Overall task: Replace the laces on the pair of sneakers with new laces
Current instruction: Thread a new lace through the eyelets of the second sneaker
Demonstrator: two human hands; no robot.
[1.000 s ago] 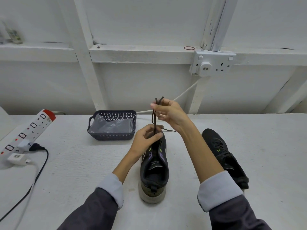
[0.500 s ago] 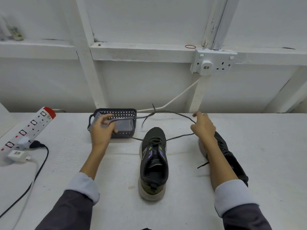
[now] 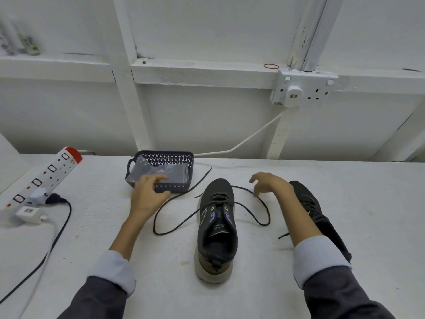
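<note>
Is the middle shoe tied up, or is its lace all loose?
Loose. The lace of the middle sneaker sprawls in open loops on the table on both sides, with no bow showing.

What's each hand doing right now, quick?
Left hand: at the basket's front rim; whether it grips cannot be told.
Right hand: open, holding nothing, by the lace.

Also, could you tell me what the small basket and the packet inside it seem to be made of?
The basket looks like dark matte moulded plastic: stiff lattice walls with a moulded handle. The packet looks like thin glossy plastic film, judging by its creases and sheen, though cellophane is possible.
</note>
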